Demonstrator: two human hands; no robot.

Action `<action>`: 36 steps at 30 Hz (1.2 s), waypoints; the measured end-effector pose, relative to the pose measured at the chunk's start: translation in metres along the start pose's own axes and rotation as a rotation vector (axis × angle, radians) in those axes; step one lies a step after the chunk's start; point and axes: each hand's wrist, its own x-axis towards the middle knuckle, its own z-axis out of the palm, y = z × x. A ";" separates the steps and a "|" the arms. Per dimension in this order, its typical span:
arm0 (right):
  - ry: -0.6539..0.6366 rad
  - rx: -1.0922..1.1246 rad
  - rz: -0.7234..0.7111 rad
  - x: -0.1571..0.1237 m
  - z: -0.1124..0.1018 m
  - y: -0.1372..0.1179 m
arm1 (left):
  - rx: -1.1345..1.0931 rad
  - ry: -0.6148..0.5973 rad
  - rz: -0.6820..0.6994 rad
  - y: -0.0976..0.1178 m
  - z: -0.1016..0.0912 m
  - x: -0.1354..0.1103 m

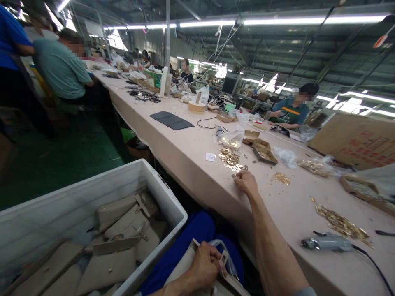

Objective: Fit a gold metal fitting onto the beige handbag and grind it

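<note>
My right hand (246, 182) reaches out over the long pink table (185, 152), its fingers closed in a pinch on a small metal buckle at the edge of a pile of gold metal fittings (230, 157). My left hand (205, 266) is down in my lap, closed around a beige bag piece (188, 267) with a metal fitting at its fingertips.
A white bin (77, 205) with several beige bag pieces stands at my left. An electric screwdriver (327, 242) with a cord, more gold fittings (339, 224), small cardboard trays (262, 150) and a cardboard box (354, 139) lie on the table. Other people work along both sides.
</note>
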 end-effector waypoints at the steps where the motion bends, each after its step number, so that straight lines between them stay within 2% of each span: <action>1: 0.006 0.012 -0.006 0.000 -0.001 0.001 | -0.008 0.000 0.005 -0.001 -0.001 0.000; 7: 0.106 -0.045 0.076 -0.012 -0.003 -0.001 | 0.038 -0.014 0.007 0.003 -0.005 -0.003; 13: -0.001 -0.018 -0.129 -0.022 -0.003 -0.028 | 0.024 -0.016 0.043 -0.005 -0.002 0.002; 16: 0.065 -0.034 -0.051 -0.029 -0.009 -0.029 | -0.012 -0.014 0.075 -0.012 -0.001 0.004; 18: 0.122 -0.054 0.027 -0.036 -0.011 -0.031 | -0.019 -0.008 0.048 -0.012 0.000 0.005; 20: 0.118 -0.050 0.017 -0.047 -0.011 -0.037 | -0.023 -0.029 -0.007 -0.009 0.000 0.006; 21: 0.088 -0.013 -0.033 -0.055 -0.010 -0.042 | -0.025 -0.048 -0.031 -0.006 -0.001 0.006; 23: 0.005 0.230 -0.167 -0.076 -0.009 -0.050 | -0.009 -0.100 -0.056 0.003 -0.002 0.005; 25: -0.054 0.641 -0.242 -0.104 -0.010 -0.051 | 0.018 -0.137 -0.051 0.012 -0.005 0.000; 27: -0.053 1.001 -0.205 -0.139 -0.010 -0.042 | 0.037 -0.164 -0.049 0.020 -0.009 -0.005; 28: -0.046 1.092 -0.155 -0.158 -0.009 -0.035 | 0.040 -0.172 -0.051 0.023 -0.010 -0.007; 32: -0.028 1.149 0.109 -0.229 0.008 -0.001 | 0.056 -0.200 -0.055 0.026 -0.016 -0.008; 36: -0.048 1.097 0.287 -0.275 0.035 0.020 | 0.042 -0.250 -0.064 0.021 -0.014 -0.006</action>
